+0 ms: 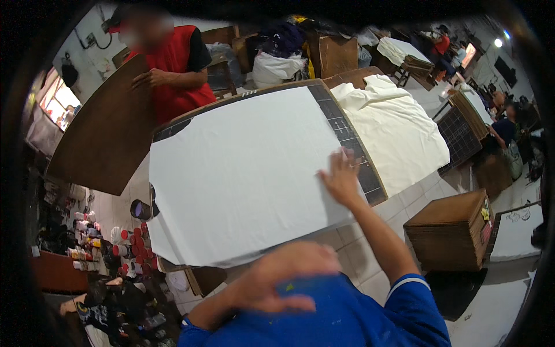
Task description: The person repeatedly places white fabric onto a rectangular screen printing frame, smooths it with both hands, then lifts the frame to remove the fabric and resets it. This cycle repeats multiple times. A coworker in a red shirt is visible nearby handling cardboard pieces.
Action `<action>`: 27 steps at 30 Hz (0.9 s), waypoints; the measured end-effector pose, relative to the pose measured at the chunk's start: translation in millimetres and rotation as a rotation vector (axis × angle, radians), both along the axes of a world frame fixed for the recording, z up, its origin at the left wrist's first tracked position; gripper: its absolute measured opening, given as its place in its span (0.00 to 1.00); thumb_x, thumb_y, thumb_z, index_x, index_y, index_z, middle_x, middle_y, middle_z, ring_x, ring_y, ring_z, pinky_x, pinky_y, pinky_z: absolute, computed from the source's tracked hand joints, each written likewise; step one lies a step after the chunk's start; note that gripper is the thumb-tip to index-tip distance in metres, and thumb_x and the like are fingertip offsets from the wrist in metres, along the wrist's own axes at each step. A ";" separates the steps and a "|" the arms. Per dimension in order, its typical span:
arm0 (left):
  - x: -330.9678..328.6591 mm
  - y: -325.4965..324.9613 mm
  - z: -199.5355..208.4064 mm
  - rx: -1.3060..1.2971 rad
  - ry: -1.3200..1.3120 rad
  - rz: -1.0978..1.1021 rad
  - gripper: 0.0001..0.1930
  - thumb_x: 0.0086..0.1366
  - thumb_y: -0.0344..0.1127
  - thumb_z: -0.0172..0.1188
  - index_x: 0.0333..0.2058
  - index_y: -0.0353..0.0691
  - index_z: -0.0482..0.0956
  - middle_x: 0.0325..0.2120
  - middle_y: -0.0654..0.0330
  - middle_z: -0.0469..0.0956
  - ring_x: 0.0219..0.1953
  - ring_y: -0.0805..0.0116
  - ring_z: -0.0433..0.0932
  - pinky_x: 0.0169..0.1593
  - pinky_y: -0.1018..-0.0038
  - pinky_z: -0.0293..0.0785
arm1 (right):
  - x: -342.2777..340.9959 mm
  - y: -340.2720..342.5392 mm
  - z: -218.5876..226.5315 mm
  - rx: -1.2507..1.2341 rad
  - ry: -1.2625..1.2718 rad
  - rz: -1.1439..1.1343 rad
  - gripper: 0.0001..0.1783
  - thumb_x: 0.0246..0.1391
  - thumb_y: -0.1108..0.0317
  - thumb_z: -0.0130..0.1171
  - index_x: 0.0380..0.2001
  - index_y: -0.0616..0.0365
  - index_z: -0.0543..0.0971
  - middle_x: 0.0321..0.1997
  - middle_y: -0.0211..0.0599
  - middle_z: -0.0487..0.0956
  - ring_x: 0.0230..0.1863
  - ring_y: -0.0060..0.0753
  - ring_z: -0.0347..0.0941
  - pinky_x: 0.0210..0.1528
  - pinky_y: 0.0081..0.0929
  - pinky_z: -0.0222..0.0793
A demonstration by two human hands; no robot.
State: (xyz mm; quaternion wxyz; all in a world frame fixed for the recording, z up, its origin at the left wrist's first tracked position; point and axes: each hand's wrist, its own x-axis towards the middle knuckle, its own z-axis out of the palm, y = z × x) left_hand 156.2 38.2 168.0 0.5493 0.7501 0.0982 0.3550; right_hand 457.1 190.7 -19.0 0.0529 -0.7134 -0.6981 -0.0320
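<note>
A white cloth piece (243, 173), cut like the body panel of a shirt, lies spread over a dark board (341, 133) marked with pale grid lines. My right hand (342, 176) rests on the cloth's right edge, fingers spread and nothing in its grip. Close to my body, above the near edge of the cloth, my left hand (283, 277) is raised and blurred by motion. Its thumb stands apart from the fingers, and I see nothing held in it. A few small creases run through the cloth near its lower left corner.
Across the table a person in red (179, 75) holds a large brown board (104, 133). Cream fabric (393, 133) drapes beside my board on the right. Stacked brown boards (448, 231) stand at right; bottles with red lids (136, 243) crowd the floor at left.
</note>
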 end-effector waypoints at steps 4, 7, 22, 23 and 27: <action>59.6 -37.5 55.1 -0.047 -0.461 -0.576 0.21 0.73 0.45 0.64 0.54 0.33 0.81 0.53 0.47 0.81 0.57 0.44 0.79 0.60 0.50 0.74 | -76.1 -34.6 -9.5 0.009 0.180 0.533 0.47 0.73 0.33 0.37 0.79 0.60 0.55 0.85 0.51 0.47 0.86 0.53 0.36 0.83 0.60 0.28; 99.0 -59.1 73.6 -0.206 -0.639 -0.693 0.18 0.77 0.43 0.58 0.45 0.30 0.83 0.45 0.49 0.83 0.47 0.46 0.83 0.50 0.54 0.78 | -84.9 -34.3 -4.0 -0.041 0.184 0.609 0.46 0.74 0.34 0.36 0.79 0.57 0.54 0.85 0.49 0.48 0.86 0.52 0.37 0.84 0.55 0.29; 95.7 -99.7 55.1 -0.028 -0.166 0.069 0.18 0.72 0.43 0.66 0.53 0.36 0.82 0.51 0.50 0.83 0.54 0.48 0.81 0.56 0.54 0.76 | 28.3 180.3 -7.1 -0.023 0.112 0.207 0.45 0.73 0.31 0.34 0.79 0.51 0.57 0.86 0.46 0.49 0.85 0.54 0.41 0.82 0.64 0.35; 78.7 -101.3 46.7 0.007 -0.046 0.140 0.24 0.69 0.42 0.70 0.59 0.35 0.80 0.55 0.50 0.83 0.59 0.49 0.81 0.61 0.53 0.75 | 29.3 188.2 -8.9 -0.025 0.119 0.140 0.46 0.72 0.30 0.34 0.79 0.52 0.56 0.86 0.45 0.48 0.85 0.54 0.39 0.82 0.65 0.34; 7.4 -123.0 -10.5 -0.001 0.313 0.912 0.17 0.68 0.39 0.71 0.51 0.40 0.85 0.48 0.54 0.85 0.52 0.54 0.84 0.58 0.60 0.78 | 12.6 187.8 -18.2 0.032 0.051 -0.065 0.50 0.71 0.28 0.34 0.80 0.57 0.53 0.86 0.46 0.47 0.86 0.55 0.34 0.81 0.66 0.28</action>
